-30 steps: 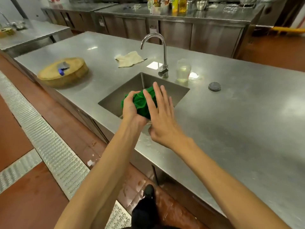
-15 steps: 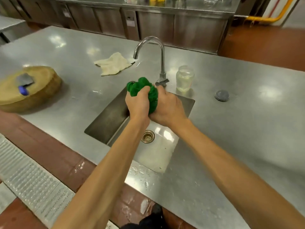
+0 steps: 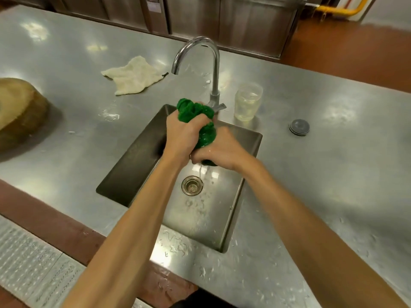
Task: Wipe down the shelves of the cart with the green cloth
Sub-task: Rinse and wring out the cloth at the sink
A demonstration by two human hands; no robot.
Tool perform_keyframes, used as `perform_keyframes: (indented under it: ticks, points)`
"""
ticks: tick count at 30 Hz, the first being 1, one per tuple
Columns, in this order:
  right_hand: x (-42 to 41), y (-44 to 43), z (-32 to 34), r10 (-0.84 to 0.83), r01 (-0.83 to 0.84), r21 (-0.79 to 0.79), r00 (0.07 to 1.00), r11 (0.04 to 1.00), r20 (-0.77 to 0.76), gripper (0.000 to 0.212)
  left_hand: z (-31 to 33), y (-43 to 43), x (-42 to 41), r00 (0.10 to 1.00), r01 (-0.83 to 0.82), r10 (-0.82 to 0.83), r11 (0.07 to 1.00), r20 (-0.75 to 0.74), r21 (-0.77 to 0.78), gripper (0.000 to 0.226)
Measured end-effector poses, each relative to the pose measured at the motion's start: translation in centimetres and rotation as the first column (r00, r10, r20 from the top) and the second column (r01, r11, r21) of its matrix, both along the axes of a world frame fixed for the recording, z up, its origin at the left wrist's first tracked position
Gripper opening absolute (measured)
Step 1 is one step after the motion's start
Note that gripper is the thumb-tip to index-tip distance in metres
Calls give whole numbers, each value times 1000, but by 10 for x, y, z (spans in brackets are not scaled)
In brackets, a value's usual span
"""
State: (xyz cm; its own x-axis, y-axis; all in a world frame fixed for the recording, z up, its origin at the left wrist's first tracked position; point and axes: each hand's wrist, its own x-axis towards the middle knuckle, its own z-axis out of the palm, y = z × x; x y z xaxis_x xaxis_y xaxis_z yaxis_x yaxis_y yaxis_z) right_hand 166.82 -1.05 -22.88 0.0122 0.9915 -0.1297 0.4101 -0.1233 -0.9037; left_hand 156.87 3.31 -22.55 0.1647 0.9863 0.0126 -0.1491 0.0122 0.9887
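The green cloth [image 3: 201, 121] is bunched into a wet twisted wad above the steel sink [image 3: 249, 172]. My left hand [image 3: 181, 135] grips its upper part, and my right hand [image 3: 219, 151] grips its lower end. A thin stream of water drips from the cloth toward the drain [image 3: 192, 185]. Most of the cloth is hidden inside my fists. No cart is in view.
A curved tap [image 3: 205, 63] stands behind the sink, with a clear jar of liquid [image 3: 247, 101] to its right and a round grey plug [image 3: 299, 127] farther right. A cream rag [image 3: 133, 75] and a thick wooden chopping block [image 3: 19, 110] lie to the left. The counter [image 3: 333, 174] is splashed with water.
My right hand went from open beside the cloth to gripping it. Both hands now wring the cloth over the sink, and the view has moved closer.
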Motion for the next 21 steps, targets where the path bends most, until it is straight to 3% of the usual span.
perform_keyframes:
  ticks: [5,9,15,21]
  points:
    - [-5,0,-12,-1,3,8,964,1000,-265,18,-2,9,-3,985,167,-162,982,-58,92,11]
    - [-1,-4,-16,52,-70,-40,935,997,-351,25,-1,10,-5,952,299,-290,950,-98,95,9]
    - [-3,-3,-17,105,-136,-24,855,990,-508,30,9,18,-4,912,407,-408,913,40,28,21]
    - [-8,-14,-32,-2,-215,-204,686,955,-728,21,-4,19,-4,857,515,-508,850,82,-110,19]
